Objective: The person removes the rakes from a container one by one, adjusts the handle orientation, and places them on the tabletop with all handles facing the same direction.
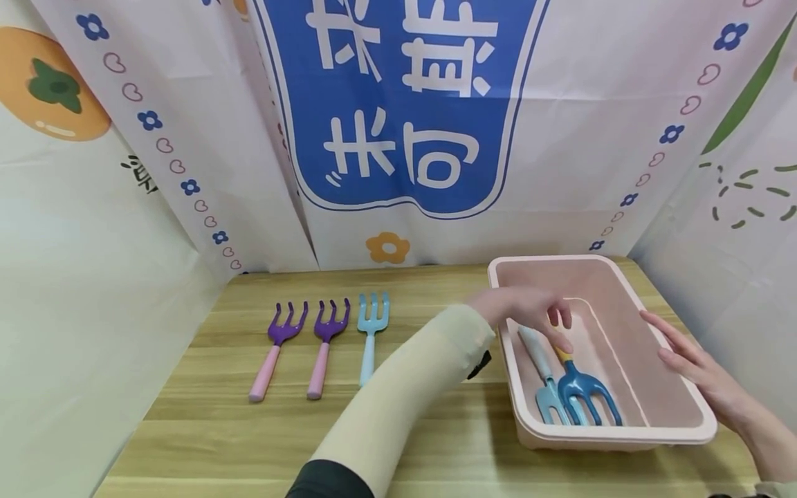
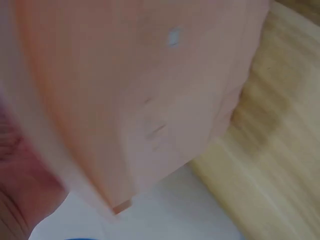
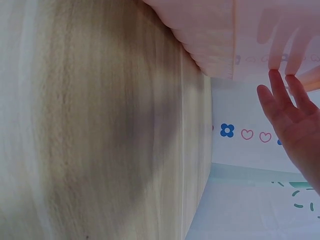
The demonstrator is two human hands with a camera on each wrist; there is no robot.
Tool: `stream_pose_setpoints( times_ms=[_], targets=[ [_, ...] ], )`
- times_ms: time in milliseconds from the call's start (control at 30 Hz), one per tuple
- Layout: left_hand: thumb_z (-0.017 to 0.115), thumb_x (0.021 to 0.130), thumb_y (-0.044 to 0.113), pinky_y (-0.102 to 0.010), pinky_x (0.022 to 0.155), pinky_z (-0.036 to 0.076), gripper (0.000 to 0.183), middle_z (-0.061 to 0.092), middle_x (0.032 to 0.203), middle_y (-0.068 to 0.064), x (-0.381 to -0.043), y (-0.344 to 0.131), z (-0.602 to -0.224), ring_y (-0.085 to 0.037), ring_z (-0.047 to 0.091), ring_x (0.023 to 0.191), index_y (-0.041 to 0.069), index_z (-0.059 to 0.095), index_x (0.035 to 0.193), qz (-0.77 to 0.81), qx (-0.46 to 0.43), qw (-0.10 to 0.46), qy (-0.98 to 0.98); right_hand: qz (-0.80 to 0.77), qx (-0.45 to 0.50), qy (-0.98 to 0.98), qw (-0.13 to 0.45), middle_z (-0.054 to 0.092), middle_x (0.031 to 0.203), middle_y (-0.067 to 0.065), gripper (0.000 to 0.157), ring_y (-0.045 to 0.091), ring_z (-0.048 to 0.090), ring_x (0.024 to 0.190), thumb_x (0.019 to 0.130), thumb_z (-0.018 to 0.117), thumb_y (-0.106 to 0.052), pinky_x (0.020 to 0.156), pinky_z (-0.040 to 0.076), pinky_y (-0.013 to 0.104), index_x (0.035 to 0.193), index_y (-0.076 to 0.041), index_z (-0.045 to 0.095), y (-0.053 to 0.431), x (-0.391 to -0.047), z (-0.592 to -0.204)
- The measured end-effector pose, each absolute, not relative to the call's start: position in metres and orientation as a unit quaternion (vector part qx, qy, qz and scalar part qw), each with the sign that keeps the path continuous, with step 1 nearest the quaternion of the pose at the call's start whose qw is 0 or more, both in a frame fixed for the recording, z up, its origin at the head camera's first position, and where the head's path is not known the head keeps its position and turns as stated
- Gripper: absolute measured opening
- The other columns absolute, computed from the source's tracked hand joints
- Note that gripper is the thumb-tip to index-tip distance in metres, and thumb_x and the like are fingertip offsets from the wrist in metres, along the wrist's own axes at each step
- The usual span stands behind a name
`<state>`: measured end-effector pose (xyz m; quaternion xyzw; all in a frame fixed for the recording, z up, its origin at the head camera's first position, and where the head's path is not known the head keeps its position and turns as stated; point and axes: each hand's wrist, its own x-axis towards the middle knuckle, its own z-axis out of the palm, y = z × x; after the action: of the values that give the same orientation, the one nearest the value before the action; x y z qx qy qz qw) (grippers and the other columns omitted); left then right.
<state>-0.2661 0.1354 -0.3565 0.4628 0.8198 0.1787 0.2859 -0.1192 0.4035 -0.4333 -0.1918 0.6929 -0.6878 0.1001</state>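
My left hand (image 1: 529, 308) reaches over the near-left rim into a pink plastic bin (image 1: 629, 434). Its fingers pinch the yellow handle of a dark blue garden hand fork (image 1: 585, 384), whose tines point toward me. Beneath and beside that fork lies a light blue garden hand fork (image 1: 548, 394) with a pale handle, partly covered by it. The right hand (image 1: 703, 366) rests with extended fingers against the bin's right rim; in the right wrist view its fingertips touch the pink outer wall. In the left wrist view the bin wall hides most of the left hand (image 2: 27, 185).
On the wooden table (image 1: 218, 443), left of the bin, lie a purple hand fork (image 1: 284, 332) with pink handle, a second purple hand fork (image 1: 330, 329) and a light blue hand fork (image 1: 371, 325), partly behind the left forearm. Printed cloth (image 1: 386, 242) hangs behind.
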Motion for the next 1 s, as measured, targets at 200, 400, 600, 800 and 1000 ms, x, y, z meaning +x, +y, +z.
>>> stream_pose_setpoints(
  times_ms=[200, 400, 600, 800, 1000],
  targets=[
    [0.08, 0.079, 0.043, -0.013, 0.077, 0.041, 0.042, 0.058, 0.102, 0.008, -0.262, 0.146, -0.369, -0.004, 0.051, 0.093, 0.019, 0.067, 0.111, 0.13, 0.44, 0.305, 0.834, -0.688, -0.188, 0.694, 0.1, 0.037, 0.138, -0.018, 0.058, 0.008, 0.057, 0.11, 0.105, 0.024, -0.003, 0.075, 0.056, 0.04, 0.157, -0.027, 0.011, 0.404, -0.118, -0.433],
    [0.078, 0.077, 0.052, -0.016, 0.078, 0.038, 0.039, 0.055, 0.103, 0.013, -0.255, 0.152, -0.375, -0.004, 0.047, 0.095, 0.028, 0.068, 0.106, 0.038, 0.414, 0.304, 0.857, -0.682, -0.187, 0.701, 0.095, 0.036, 0.139, -0.019, 0.058, 0.006, 0.056, 0.11, 0.105, 0.025, -0.003, 0.076, 0.056, 0.037, 0.157, -0.026, 0.011, 0.402, -0.118, -0.434],
    [0.08, 0.072, 0.053, -0.022, 0.079, 0.038, 0.032, 0.052, 0.1, 0.01, -0.245, 0.15, -0.377, -0.007, 0.043, 0.096, 0.031, 0.068, 0.092, 0.006, 0.368, 0.324, 0.872, -0.681, -0.186, 0.703, 0.087, 0.037, 0.138, -0.018, 0.058, 0.005, 0.056, 0.11, 0.105, 0.025, -0.003, 0.077, 0.055, 0.035, 0.157, -0.025, 0.012, 0.402, -0.117, -0.433],
    [0.084, 0.068, 0.051, -0.021, 0.075, 0.04, 0.036, 0.056, 0.096, 0.012, -0.239, 0.144, -0.374, -0.007, 0.049, 0.091, 0.028, 0.067, 0.09, -0.012, 0.327, 0.335, 0.884, -0.678, -0.18, 0.708, 0.086, 0.036, 0.138, -0.018, 0.058, 0.005, 0.056, 0.11, 0.105, 0.025, -0.003, 0.077, 0.055, 0.035, 0.157, -0.026, 0.012, 0.402, -0.116, -0.433],
    [0.081, 0.069, 0.056, -0.021, 0.07, 0.043, 0.039, 0.064, 0.098, 0.01, -0.238, 0.148, -0.368, -0.007, 0.054, 0.083, 0.025, 0.071, 0.09, -0.077, 0.287, 0.36, 0.884, -0.687, -0.177, 0.699, 0.095, 0.037, 0.138, -0.02, 0.059, 0.007, 0.056, 0.11, 0.105, 0.024, -0.003, 0.076, 0.056, 0.037, 0.156, -0.03, 0.016, 0.403, -0.118, -0.436]
  ],
)
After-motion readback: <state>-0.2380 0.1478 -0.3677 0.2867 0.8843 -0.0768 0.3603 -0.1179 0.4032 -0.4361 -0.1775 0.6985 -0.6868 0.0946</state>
